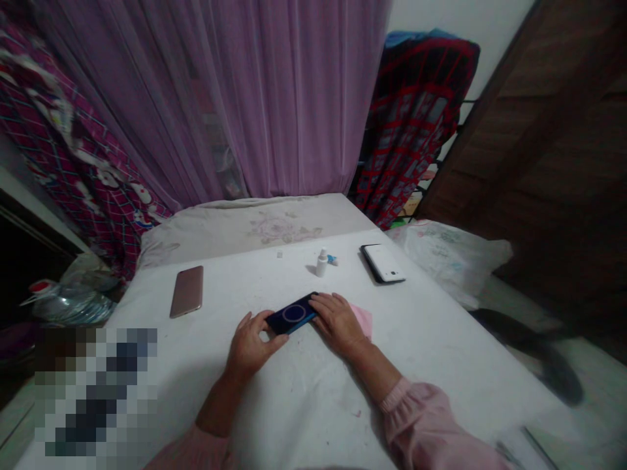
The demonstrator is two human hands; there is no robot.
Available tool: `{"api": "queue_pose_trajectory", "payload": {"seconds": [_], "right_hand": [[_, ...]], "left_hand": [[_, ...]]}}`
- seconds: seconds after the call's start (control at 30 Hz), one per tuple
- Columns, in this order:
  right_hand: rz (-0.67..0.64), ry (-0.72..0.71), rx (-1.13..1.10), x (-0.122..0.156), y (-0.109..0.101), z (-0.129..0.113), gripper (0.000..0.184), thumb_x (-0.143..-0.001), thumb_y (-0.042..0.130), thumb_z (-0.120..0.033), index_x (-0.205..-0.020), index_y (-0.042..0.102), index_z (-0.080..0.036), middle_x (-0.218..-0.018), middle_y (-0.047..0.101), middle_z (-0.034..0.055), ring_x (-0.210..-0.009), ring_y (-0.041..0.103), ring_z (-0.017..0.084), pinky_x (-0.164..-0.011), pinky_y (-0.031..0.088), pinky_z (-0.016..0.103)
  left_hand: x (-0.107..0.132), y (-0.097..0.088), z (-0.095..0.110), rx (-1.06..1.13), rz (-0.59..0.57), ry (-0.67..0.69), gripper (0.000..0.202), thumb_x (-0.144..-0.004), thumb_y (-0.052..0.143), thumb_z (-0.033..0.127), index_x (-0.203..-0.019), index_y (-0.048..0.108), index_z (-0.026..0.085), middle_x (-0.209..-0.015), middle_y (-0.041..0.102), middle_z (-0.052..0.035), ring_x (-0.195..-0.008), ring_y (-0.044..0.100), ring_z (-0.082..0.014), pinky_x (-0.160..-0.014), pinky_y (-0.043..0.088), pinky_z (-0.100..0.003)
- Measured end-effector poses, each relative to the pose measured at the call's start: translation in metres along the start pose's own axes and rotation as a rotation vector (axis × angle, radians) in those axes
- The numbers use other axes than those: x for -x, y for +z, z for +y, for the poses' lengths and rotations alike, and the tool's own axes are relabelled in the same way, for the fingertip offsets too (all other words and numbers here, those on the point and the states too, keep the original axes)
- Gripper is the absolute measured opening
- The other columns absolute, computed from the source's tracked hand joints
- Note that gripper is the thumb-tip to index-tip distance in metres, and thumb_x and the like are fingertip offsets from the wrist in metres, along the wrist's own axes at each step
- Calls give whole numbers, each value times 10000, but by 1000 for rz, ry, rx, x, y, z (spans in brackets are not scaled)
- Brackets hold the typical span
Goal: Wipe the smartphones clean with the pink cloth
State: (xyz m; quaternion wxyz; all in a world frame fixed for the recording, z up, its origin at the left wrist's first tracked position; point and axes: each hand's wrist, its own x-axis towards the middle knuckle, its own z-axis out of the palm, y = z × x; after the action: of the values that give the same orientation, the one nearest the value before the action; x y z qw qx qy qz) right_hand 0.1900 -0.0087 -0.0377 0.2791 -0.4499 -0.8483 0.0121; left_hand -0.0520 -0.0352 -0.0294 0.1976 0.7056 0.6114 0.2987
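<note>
Dark smartphone [292,314] with blue edge, on white sheet [421,346] between both hands, pale ring showing on its screen. Left hand [251,346] curled and closed on near end, thumb and fingers gripping. Right hand [337,321] flatter, open, fingers laid over far end, no clear clamp. Pink paper [363,320] partly under right hand. Farther up sheet: small white bottle [322,263], white phone [383,263], rose-gold phone [187,291].

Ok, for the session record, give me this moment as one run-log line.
left hand: fingers on phone | right hand: on phone | near: pink paper, white bottle
</note>
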Motion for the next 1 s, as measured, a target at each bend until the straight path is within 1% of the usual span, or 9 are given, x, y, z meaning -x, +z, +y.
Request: {"api": "queue_pose_trajectory", "payload": {"seconds": [0.07, 0.17, 0.37, 0.5, 0.63, 0.7, 0.8, 0.9, 1.0], "right_hand": [[13, -19, -49, -8, -2, 0, 270, -974, 509, -328, -1158, 664, -203, -1127, 711, 116, -1064, 640, 228, -935, 486, 388], [7, 32, -89, -16, -5, -3, 293, -979, 488, -400, -1028, 698, -202, -932, 730, 91, -875, 666, 211, -793, 514, 328], [11, 228, -276, -18, 0, -5, 412, -1006, 386, -441, -891, 723, -234, -807, 733, 37, -750, 678, 179, -692, 512, 276], [-84, 217, -322, -18, 4, 1, 395, -997, 422, -443, -876, 735, -236, -823, 744, 25, -768, 688, 175, -699, 508, 267], [-150, 159, -297, -25, 13, 5, 331, -987, 476, -410, -893, 742, -238, -855, 753, 22, -802, 690, 170, -725, 504, 263], [-134, 130, -263, -29, 16, 5, 307, -983, 492, -388, -894, 744, -237, -855, 751, 27, -810, 683, 174, -746, 502, 271], [-43, 115, -206, -29, 12, 12, 314, -994, 458, -350, -934, 744, -233, -888, 749, 47, -858, 667, 188, -813, 497, 302], [84, 213, -76, -11, 1, 25, 336, -996, 411, -328, -1077, 720, -224, -1038, 734, 83, -987, 644, 222, -888, 478, 361], [68, 315, 124, 21, -8, 37, 403, -947, 490, -394, -1290, 615, -223, -1331, 609, 120, -1210, 542, 294, -947, 431, 453]], "left_hand": [[-2, -6, 3, 38, -24, -59, 385, -763, 560, 506, -1032, 641, 242, -787, 752, -10, -845, 717, -249, -875, 518, -409], [-3, -14, 6, 92, -25, -137, 396, -859, 411, 549, -889, 656, 241, -691, 727, -3, -685, 693, -213, -645, 506, -305], [2, -13, 4, -5, -24, -164, 436, -906, 398, 551, -688, 605, 236, -565, 625, 36, -556, 609, -158, -551, 406, -241], [7, -9, 1, -201, 20, -65, 326, -885, 489, 505, -793, 665, 246, -719, 677, 2, -753, 647, -211, -680, 458, -292], [14, 0, -4, -298, 129, 35, 345, -858, 565, 470, -1086, 667, 233, -1008, 721, -77, -971, 649, -286, -879, 480, -408], [17, 7, -8, -344, 165, 58, 541, -827, 609, 495, -1273, 580, 191, -1224, 666, -139, -1139, 601, -332, -975, 443, -460], [22, 18, -14, -388, 93, 142, 793, -783, 650, 550, -1419, 432, 130, -1396, 551, -200, -1298, 498, -373, -1098, 329, -526], [24, 24, -19, -414, 47, 185, 812, -796, 640, 550, -1446, 391, 132, -1418, 536, -197, -1334, 467, -368, -1137, 269, -542], [24, 27, -25, -435, 82, 211, 782, -813, 618, 518, -1450, 380, 131, -1424, 534, -189, -1335, 471, -358, -1135, 275, -541]]}}
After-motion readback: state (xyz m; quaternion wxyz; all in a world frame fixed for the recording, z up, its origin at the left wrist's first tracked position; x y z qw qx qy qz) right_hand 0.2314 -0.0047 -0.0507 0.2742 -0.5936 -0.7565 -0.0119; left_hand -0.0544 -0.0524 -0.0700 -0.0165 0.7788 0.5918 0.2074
